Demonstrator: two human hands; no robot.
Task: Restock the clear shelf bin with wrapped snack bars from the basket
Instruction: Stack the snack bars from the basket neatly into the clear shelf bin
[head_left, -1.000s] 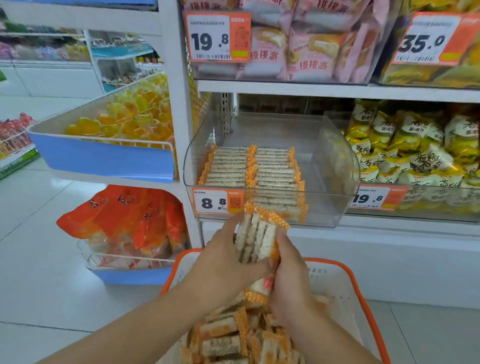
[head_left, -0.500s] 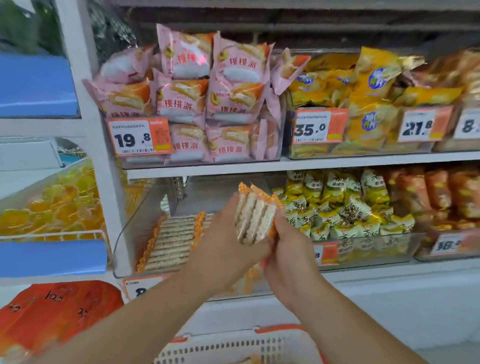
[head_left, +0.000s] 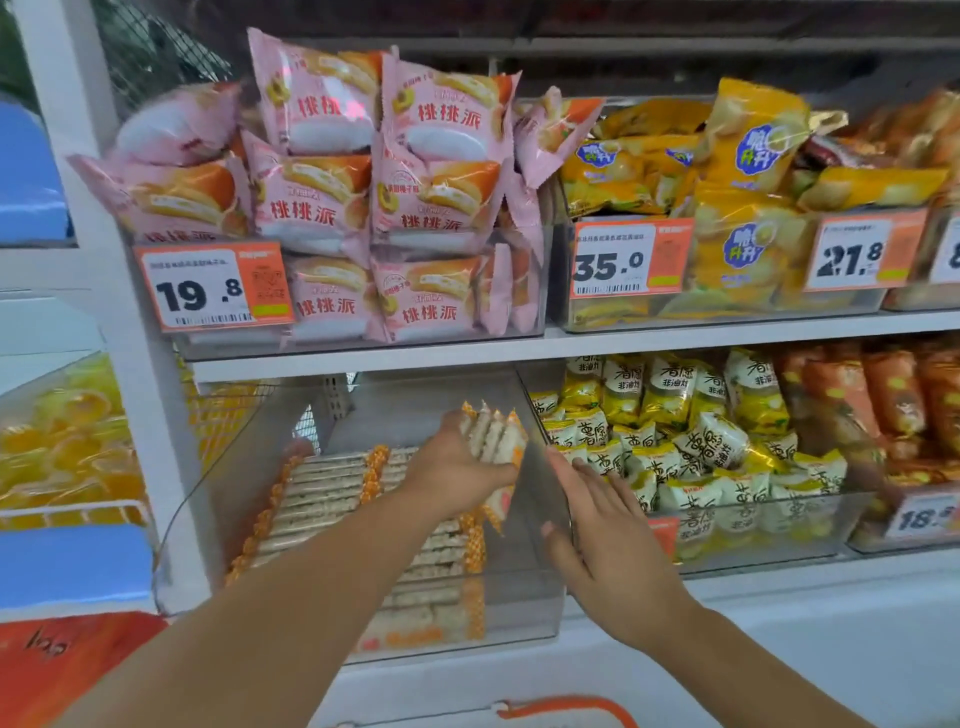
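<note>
The pale wrapped snack bars (head_left: 493, 434) at centre carry orange-and-white checked ends. At eleven o'clock, pink plastic pastry packets (head_left: 436, 156) show red lettering. At three o'clock, yellow-and-white snack pouches (head_left: 711, 441) bear black script. The white price tags (head_left: 213, 286) have orange borders.

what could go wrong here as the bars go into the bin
1. The left hand grips several wrapped snack bars as one fanned bunch above the clear bin; an outer bar might slip out.
2. Dropped loosely, they may land crooked on the neat rows of bars already inside and disturb them.
3. The right hand rests open at the bin's right wall, so it may nudge the bin sideways.
</note>
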